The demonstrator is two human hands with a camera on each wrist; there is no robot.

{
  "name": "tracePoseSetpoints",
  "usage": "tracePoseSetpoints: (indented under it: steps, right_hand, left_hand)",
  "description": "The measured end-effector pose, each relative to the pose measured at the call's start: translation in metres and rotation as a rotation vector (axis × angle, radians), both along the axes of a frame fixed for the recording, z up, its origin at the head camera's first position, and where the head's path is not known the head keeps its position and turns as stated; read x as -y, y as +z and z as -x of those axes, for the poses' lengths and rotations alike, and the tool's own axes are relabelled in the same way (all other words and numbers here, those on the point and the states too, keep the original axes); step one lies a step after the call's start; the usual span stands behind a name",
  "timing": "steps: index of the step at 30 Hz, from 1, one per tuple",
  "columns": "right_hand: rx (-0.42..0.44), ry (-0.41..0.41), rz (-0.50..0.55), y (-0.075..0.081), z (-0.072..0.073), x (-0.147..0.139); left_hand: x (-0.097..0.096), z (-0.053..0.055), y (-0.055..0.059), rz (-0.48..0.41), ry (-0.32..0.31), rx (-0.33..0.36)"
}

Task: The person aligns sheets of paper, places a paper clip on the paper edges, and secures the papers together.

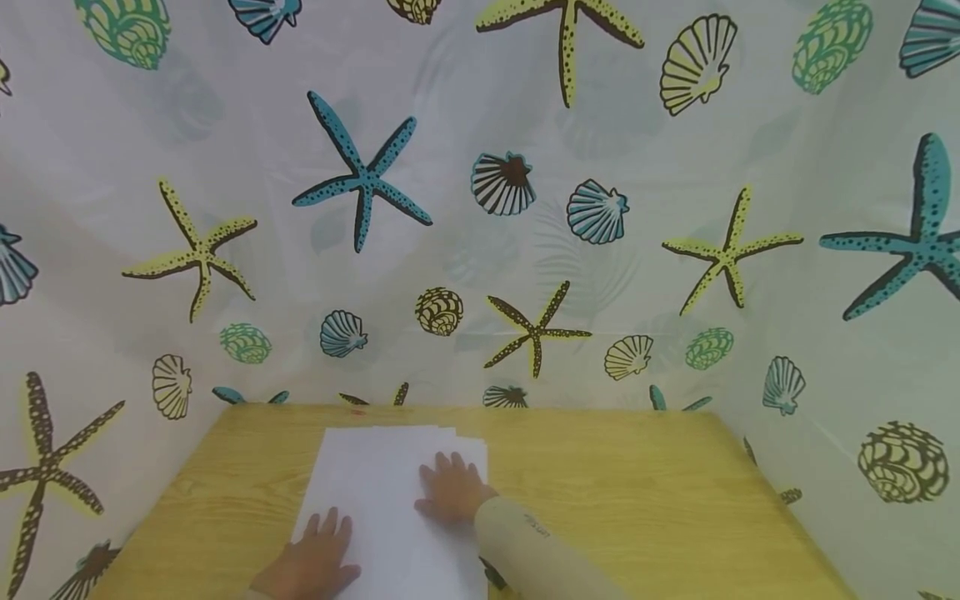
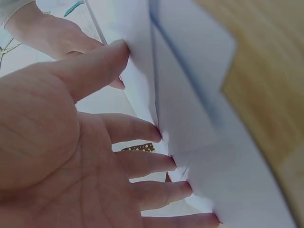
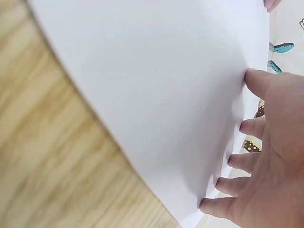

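Note:
Several white sheets of paper (image 1: pixel 390 500) lie overlapped on the wooden table, their far edges slightly out of line. My left hand (image 1: pixel 311 558) rests on the left side of the sheets with fingers spread. Further up, on the right side, my right hand (image 1: pixel 452 490) touches the paper with its fingertips. In the left wrist view, the straight fingers of the left hand (image 2: pixel 109 142) meet the paper (image 2: pixel 190 123), where a folded or lifted layer shows. The right wrist view has the right hand (image 3: pixel 266 156) with its fingertips set on a smooth white sheet (image 3: pixel 142 85).
The wooden table (image 1: pixel 637 500) extends to both sides of the paper. A white curtain (image 1: pixel 465 267) printed with starfish and shells encloses the back and sides. A small dark object (image 1: pixel 491 573) shows partly beneath the right sleeve (image 1: pixel 540 550).

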State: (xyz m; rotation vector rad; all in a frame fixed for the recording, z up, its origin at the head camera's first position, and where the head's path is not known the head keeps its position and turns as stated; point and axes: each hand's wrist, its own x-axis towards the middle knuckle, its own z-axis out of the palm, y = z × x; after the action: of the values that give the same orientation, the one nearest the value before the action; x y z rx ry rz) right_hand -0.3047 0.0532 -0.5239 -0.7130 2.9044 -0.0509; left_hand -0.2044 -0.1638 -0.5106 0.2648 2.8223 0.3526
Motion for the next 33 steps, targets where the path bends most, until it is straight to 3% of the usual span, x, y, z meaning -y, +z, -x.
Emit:
tracePoseSetpoints:
  steps: [3, 10, 16, 33]
  right_hand:
    - [0.038, -0.012, -0.002, 0.012, -0.005, -0.002]
    - [0.017, -0.001, -0.026, 0.003, -0.002, -0.009]
    - [0.029, -0.012, -0.023, 0.016, -0.009, -0.013]
    - [0.055, -0.02, -0.006, 0.017, -0.011, -0.024]
  left_hand:
    - [-0.002, 0.001, -0.001, -0.009, -0.01, -0.004]
    - [-0.004, 0.002, -0.002, -0.018, -0.033, -0.008]
    - [-0.007, 0.002, -0.003, -0.018, -0.051, -0.031]
    - [-0.011, 0.002, -0.004, -0.05, -0.076, -0.051]
